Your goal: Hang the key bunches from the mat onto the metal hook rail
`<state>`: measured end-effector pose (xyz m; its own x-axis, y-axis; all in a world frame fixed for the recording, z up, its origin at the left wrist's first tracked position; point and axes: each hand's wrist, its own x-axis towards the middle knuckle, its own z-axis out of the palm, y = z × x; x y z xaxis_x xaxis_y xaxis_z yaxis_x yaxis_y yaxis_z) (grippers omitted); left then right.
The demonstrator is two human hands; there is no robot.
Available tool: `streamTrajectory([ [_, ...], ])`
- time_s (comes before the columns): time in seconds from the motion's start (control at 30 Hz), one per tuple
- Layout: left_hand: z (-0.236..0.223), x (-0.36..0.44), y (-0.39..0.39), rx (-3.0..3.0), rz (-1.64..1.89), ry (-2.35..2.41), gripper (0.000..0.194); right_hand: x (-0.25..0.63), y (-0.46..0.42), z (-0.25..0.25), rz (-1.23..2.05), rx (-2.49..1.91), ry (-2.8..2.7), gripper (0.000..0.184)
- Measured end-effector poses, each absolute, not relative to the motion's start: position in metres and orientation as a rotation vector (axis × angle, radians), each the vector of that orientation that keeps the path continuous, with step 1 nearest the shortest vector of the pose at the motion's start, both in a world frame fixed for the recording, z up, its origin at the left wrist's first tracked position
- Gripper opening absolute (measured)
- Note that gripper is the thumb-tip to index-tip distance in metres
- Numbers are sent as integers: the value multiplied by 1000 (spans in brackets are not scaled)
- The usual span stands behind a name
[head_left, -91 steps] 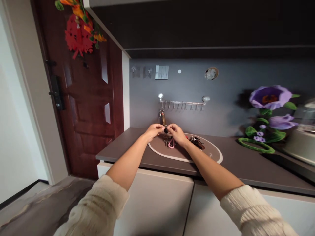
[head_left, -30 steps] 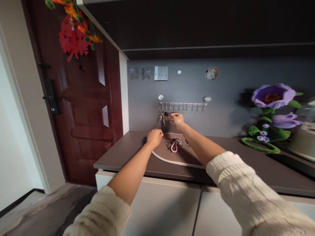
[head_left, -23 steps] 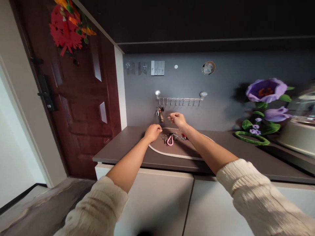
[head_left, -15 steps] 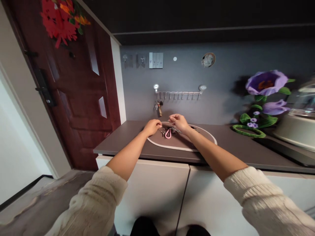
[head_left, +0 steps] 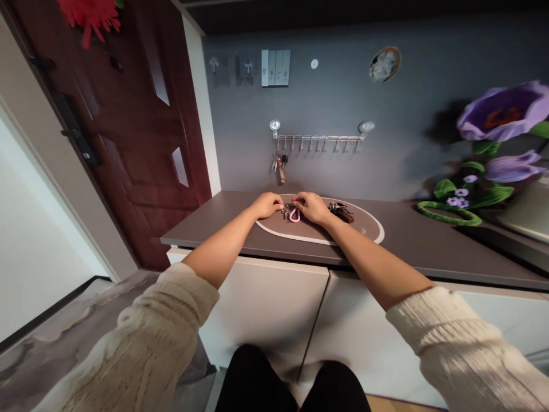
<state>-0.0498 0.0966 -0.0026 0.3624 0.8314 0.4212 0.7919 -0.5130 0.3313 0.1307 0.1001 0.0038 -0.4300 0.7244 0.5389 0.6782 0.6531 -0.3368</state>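
On an oval mat (head_left: pixel 313 233) lies a bunch of keys (head_left: pixel 286 213) with a pink loop strap (head_left: pixel 294 216). My left hand (head_left: pixel 266 205) rests at the mat's left side, its thumb and fingers pinched at the edge of these keys. Just right of it, my right hand (head_left: pixel 312 207) is bent over the pink strap with fingertips pressed together; what they pinch is hidden. Beyond my right wrist lies a second bunch of keys (head_left: pixel 338 207) with a dark brown fob (head_left: pixel 345 216).
A clear hook rail (head_left: pixel 319 138) on the grey wall carries a hanging key bunch (head_left: pixel 281 169) at its left end. Purple artificial flowers (head_left: pixel 500 114) stand at the right of the counter (head_left: pixel 412 252). A dark red door (head_left: pixel 141 171) is at left.
The camera view has tilted down and moved closer. My right hand has lowered towards the pink strap and the keys beside my left hand. The second key bunch now shows clearly.
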Motion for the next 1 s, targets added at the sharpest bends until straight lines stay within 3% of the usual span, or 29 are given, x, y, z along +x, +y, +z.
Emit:
streamTrajectory([
  [1.0,11,-36,88,1605,1293,1087,7,124,101,10,492,-1064,-2012,11],
])
